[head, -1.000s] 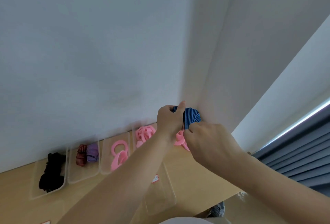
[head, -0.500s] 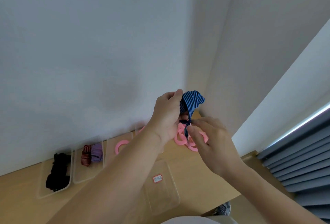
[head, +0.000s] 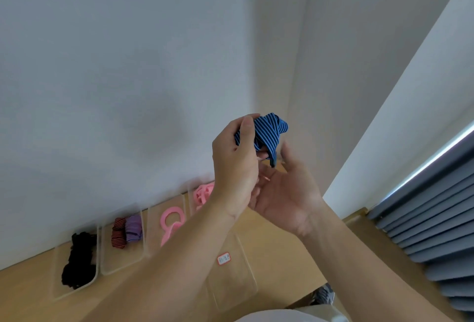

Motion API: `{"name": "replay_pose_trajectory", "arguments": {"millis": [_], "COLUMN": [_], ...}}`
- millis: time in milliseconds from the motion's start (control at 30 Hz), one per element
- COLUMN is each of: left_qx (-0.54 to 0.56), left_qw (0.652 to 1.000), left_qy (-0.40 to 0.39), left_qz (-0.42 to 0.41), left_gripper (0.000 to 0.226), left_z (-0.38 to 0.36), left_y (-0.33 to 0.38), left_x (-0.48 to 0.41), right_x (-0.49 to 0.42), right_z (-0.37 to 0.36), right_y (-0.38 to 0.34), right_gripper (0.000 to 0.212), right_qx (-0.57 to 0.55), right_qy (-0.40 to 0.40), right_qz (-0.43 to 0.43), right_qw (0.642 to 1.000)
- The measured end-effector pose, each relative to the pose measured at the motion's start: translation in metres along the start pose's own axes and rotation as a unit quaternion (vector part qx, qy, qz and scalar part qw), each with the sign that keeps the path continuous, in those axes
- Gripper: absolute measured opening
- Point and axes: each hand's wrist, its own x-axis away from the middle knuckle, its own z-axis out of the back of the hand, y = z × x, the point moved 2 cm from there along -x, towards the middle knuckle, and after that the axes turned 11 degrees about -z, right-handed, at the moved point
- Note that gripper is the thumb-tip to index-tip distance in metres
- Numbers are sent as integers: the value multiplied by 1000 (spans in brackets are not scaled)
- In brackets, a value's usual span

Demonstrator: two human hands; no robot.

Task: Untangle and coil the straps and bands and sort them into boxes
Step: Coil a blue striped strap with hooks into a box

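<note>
Risen to mid-frame, the blue striped band [head: 269, 131] is gripped by the left hand [head: 236, 167]; the right hand [head: 284, 193] has let go, fingers relaxed. Held one-handed, its loose coil could spring undone.

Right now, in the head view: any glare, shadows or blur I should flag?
Head view: bright glare strip along the top of the blinds, far right; soft shadow patch on the wall; stripes on the blue striped band read crisp, no motion blur; red-bordered label is too small to read; desk edge runs tilted.
</note>
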Motion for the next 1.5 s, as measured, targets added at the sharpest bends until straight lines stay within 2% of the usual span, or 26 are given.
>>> {"name": "replay_pose_trajectory", "arguments": {"millis": [67, 133, 200, 300, 367, 467, 533, 633, 767, 867, 1000, 1133, 1233, 1333, 1400, 1500], "left_qx": [17, 67, 158, 301, 344, 344, 322, 256, 195, 171, 47, -91, -141, -174, -172, -61], "left_qw": [1000, 997, 981, 926, 892, 871, 867, 869, 869, 881, 938, 964, 961, 957, 959, 959], "left_qy": [0, -1, -2, -36, -89, -177, -247, -316, -358, -349, -279, -224, -225, -225, -216, -200], "left_qz": [3, 40, 108, 224, 279, 302, 290, 281, 280, 268, 199, 108, 76, 53, 70, 189], "left_gripper": [25, 27, 25, 24, 36, 51, 54, 57, 56, 54, 49, 43, 47, 39, 35, 28], "left_z": [-3, -6, -6, 2, 9, 21, 29, 37, 42, 40, 25, 14, 12, 9, 8, 7], "left_y": [1, 2, 3, 6, 7, 6, 5, 1, -1, 1, 2, 0, -2, -1, -1, 0], "left_x": [6, 9, 7, 2, 2, 1, -1, -3, -6, -3, 11, 22, 25, 26, 23, 15], "right_x": [-3, -5, -9, -13, -11, -5, -1, 5, 8, 4, 0, 4, 7, 7, 6, 6], "right_z": [-2, -2, 1, 13, 20, 27, 31, 32, 28, 30, 30, 30, 29, 27, 24, 21], "right_y": [-9, -14, -16, -18, -23, -30, -34, -35, -28, -23, -20, -21, -25, -27, -26, -23], "right_gripper": [33, 23, 23, 27, 31, 27, 21, 15, 13, 11, 18, 26, 33, 33, 24, 14], "right_qx": [-54, -64, -44, 3, 36, 138, 236, 394, 502, 567, 644, 661, 685, 703, 708, 700], "right_qy": [-6, -15, -27, -19, -11, 12, 59, 158, 222, 282, 326, 384, 396, 407, 421, 427], "right_qz": [30, 58, 87, 135, 167, 237, 306, 410, 474, 477, 480, 449, 419, 411, 414, 416], "right_qw": [998, 996, 995, 991, 985, 962, 920, 807, 688, 610, 499, 462, 445, 413, 388, 393]}}
